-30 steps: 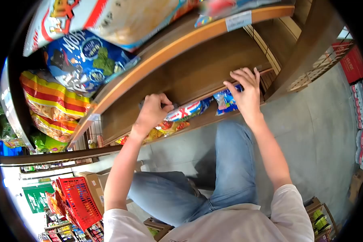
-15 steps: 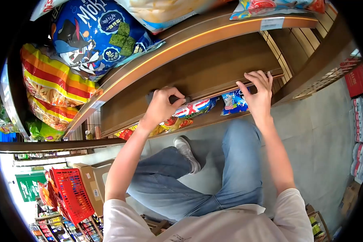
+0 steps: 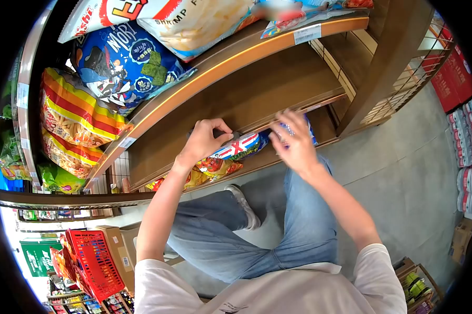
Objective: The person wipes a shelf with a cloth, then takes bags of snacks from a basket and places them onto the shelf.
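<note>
Over the brown shelf board (image 3: pixel 257 89), near its front edge, my left hand (image 3: pixel 204 140) is closed in a pinch. Something dark shows beside its fingers, partly hidden by the hand. Further right along the same edge, my right hand (image 3: pixel 294 142) is blurred, its fingers bent towards the edge; what they touch, if anything, is unclear. Beneath the board, a blue, white and red bag (image 3: pixel 241 147) lies between the two hands. A red and yellow bag (image 3: pixel 218 167) is just below it. Another blue bag (image 3: pixel 310 131) is partly behind my right hand.
Large snack bags (image 3: pixel 126 65) fill the upper shelf, and striped yellow and red bags (image 3: pixel 79 112) are at left. A wooden upright (image 3: pixel 377 73) stands at right. A red basket (image 3: pixel 97 261) and cardboard boxes (image 3: pixel 122 251) are at lower left.
My right hand has moved left along the shelf edge, away from the right end. My left hand stays pinched near the dark thing. The view has shifted somewhat.
</note>
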`<state>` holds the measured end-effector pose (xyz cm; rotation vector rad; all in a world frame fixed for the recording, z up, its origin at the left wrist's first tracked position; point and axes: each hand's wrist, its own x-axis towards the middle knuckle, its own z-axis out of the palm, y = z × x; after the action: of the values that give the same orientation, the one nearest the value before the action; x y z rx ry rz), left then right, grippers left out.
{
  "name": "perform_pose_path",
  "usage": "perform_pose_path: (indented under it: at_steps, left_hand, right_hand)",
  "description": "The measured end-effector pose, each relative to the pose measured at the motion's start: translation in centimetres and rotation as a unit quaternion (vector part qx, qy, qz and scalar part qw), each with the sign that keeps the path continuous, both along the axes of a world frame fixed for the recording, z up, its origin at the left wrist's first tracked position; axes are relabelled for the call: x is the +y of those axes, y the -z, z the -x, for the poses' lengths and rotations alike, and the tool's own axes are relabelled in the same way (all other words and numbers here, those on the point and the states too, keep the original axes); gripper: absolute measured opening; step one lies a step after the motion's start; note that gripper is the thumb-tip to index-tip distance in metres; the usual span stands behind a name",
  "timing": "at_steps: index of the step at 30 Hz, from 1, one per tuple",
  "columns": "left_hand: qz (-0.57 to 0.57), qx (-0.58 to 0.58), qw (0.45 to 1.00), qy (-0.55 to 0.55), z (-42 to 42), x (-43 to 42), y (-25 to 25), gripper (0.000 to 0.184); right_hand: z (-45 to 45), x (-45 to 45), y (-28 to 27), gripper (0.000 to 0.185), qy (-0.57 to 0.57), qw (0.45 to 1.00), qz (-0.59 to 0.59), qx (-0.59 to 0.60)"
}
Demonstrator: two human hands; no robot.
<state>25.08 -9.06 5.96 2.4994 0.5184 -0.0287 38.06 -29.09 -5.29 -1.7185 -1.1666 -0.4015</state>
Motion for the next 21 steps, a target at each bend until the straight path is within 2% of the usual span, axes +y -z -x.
perform_pose_path:
  at_steps: [1,3,4,8,13,19,21]
  left_hand:
    - [0.002,-0.006,1.000,0.005,0.2,-0.1,0.0,0.012]
    - [0.007,-0.013,1.000,0.006,0.3,-0.1,0.5,0.012]
    - [-0.007,-0.036,0.999,0.012,0.3,-0.2,0.7,0.012]
    - [-0.038,-0.048,0.998,0.015,0.3,0.0,0.7,0.012]
    - [-0.025,-0.019,0.999,-0.014,0.3,-0.1,0.5,0.012]
    - [-0.027,-0.060,0.998,-0.011,0.6,-0.3,1.2,0.011]
    - [-0.056,-0.117,0.991,0.024,0.6,-0.3,1.7,0.011]
  right_hand:
    - [1.6,0.3,0.9,0.026,-0.065,0.998,-0.003,0.024]
    - [3.7,0.8,1.0,0.034,-0.089,0.996,0.028,0.016]
    - [4.1,1.1,0.9,0.046,-0.088,0.995,0.056,0.001]
    - [4.7,2.1,0.1,0.053,-0.059,0.991,0.119,-0.034]
    - [4.4,2.0,-0.3,0.047,-0.048,0.985,0.160,-0.050]
    - [3.2,2.3,-0.5,0.036,-0.071,0.984,0.158,-0.046]
    - [3.1,2.3,-0.1,0.035,-0.079,0.987,0.135,-0.020]
